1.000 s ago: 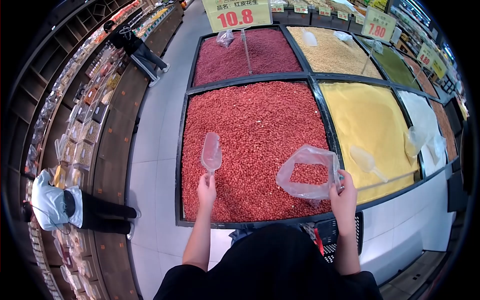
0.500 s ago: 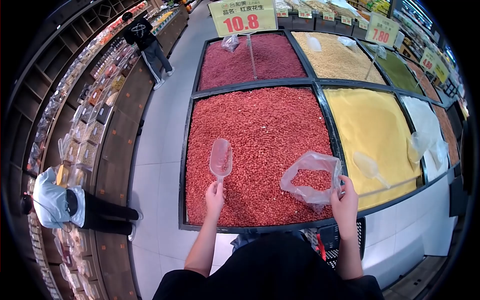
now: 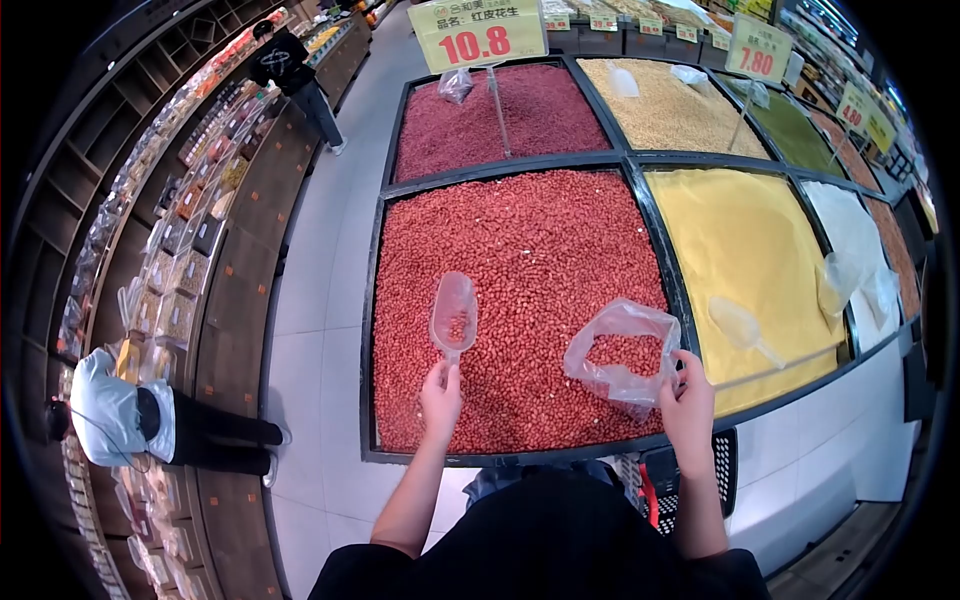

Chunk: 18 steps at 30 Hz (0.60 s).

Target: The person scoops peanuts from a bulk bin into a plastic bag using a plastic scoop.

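My left hand (image 3: 440, 398) is closed round the handle of a clear plastic scoop (image 3: 455, 303). A few red peanuts lie in the scoop's lower part, near the handle. Under it spreads a bin of red-skinned peanuts (image 3: 520, 240). At the bin's right side, my right hand (image 3: 687, 395) pinches the rim of a clear plastic bag (image 3: 612, 380). The bag's mouth is wide and faces up, and red peanuts show inside it. Scoop and bag are apart.
A black divider (image 3: 655, 235) borders a bin of yellow grain (image 3: 735, 225) holding another scoop (image 3: 738, 328). Price signs (image 3: 478, 38) stand behind. A black basket (image 3: 722, 470) is below right. Two people, one in a white top (image 3: 105, 405), stand by the left shelves.
The scoop in my left hand has shifted slightly right and tilted, and the peanuts in it now sit nearer its handle. My right hand and the bag have hardly moved.
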Tool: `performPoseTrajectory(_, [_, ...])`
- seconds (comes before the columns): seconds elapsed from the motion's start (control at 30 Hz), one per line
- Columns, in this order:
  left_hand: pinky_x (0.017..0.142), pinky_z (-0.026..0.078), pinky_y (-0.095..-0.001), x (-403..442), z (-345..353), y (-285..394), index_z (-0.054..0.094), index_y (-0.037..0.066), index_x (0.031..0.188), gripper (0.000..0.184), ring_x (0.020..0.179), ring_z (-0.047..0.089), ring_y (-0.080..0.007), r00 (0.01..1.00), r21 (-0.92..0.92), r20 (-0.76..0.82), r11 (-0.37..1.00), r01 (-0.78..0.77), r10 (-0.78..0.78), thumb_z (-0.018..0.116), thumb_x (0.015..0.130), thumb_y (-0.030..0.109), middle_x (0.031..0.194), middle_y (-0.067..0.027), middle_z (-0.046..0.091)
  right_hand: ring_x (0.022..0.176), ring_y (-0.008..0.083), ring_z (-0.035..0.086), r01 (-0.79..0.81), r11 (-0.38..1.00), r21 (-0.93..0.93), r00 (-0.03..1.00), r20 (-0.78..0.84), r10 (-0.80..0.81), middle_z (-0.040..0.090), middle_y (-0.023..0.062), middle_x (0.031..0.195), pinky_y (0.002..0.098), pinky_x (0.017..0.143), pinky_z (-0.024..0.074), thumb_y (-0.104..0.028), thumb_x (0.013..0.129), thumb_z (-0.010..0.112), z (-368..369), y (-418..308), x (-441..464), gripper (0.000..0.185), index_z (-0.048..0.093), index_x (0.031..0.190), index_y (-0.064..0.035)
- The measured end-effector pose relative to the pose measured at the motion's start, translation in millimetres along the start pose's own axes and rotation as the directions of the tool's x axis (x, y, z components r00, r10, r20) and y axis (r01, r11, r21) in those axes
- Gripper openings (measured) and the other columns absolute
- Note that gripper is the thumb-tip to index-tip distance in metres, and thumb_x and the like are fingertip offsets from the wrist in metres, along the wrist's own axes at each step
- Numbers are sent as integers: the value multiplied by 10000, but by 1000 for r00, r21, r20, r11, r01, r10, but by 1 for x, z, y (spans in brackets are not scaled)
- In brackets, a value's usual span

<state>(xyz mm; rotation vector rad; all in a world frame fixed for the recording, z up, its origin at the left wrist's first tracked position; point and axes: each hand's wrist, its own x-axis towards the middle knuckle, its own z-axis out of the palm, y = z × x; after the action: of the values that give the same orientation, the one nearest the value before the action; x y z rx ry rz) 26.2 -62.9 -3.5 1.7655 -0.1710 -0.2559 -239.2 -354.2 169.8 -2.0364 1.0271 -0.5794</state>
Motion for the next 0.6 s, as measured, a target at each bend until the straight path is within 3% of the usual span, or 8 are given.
performPoseTrajectory(0.13, [518, 421, -246, -3, 5, 5, 640, -24, 1122, 222, 595, 545, -63, 996, 104, -15, 991, -87, 89, 612, 1033, 177, 773, 4, 613, 612, 217, 577, 3, 1000, 10, 1000, -7, -3, 584, 121, 749, 351, 609, 481, 15, 888, 639, 2, 2, -1, 375, 603, 1262, 16])
performPoseTrajectory(0.2, [520, 421, -245, -5, 6, 13, 648, -20, 1101, 214, 588, 542, -64, 1000, 35, 15, 999, 15, -15, 612, 1033, 180, 760, 4, 611, 612, 212, 574, 1, 1000, 16, 1000, -10, -1, 580, 118, 747, 348, 609, 480, 16, 886, 639, 1, 1, -1, 378, 602, 1263, 17])
performPoseTrajectory(0.37, [506, 418, -221, -4, 5, 15, 659, -6, 1098, 206, 572, 536, -49, 998, 45, 49, 999, 22, -24, 596, 1041, 181, 779, -3, 635, 613, 195, 564, -8, 1000, 18, 1000, -7, 8, 577, 112, 748, 339, 606, 474, 17, 883, 635, -2, -1, -4, 386, 599, 1267, 18])
performPoseTrajectory(0.43, [502, 419, -206, -4, 5, 15, 666, 2, 1102, 205, 565, 534, -41, 998, 20, 55, 999, 42, -43, 584, 1047, 182, 801, -6, 650, 636, 100, 519, 5, 1000, 17, 1000, 24, -5, 552, 47, 788, 266, 585, 440, 24, 915, 628, -3, 2, -4, 377, 571, 1287, 6])
performPoseTrajectory(0.47, [504, 418, -214, -4, 5, 15, 665, 3, 1111, 208, 570, 535, -45, 996, -29, 64, 997, 69, -67, 588, 1046, 185, 788, -7, 647, 636, 100, 519, 6, 1000, 18, 1000, 24, -6, 552, 47, 788, 266, 585, 440, 24, 915, 628, -3, 1, -5, 377, 571, 1287, 6])
performPoseTrajectory(0.53, [505, 416, -222, -5, 4, 14, 663, 4, 1121, 212, 575, 537, -48, 994, -78, 70, 992, 94, -89, 591, 1045, 188, 776, -8, 645, 614, 185, 552, -13, 999, 41, 1000, -7, 14, 588, 111, 755, 329, 605, 466, 19, 883, 623, -2, -2, -6, 384, 596, 1266, 22])
performPoseTrajectory(0.6, [508, 407, -206, -5, 3, 14, 669, 6, 1139, 227, 575, 534, -44, 983, -116, 84, 978, 171, -162, 585, 1050, 197, 796, 1, 652, 615, 188, 553, -13, 999, 44, 1000, -10, 14, 587, 115, 755, 329, 609, 468, 18, 883, 621, -3, -6, -6, 383, 596, 1265, 21])
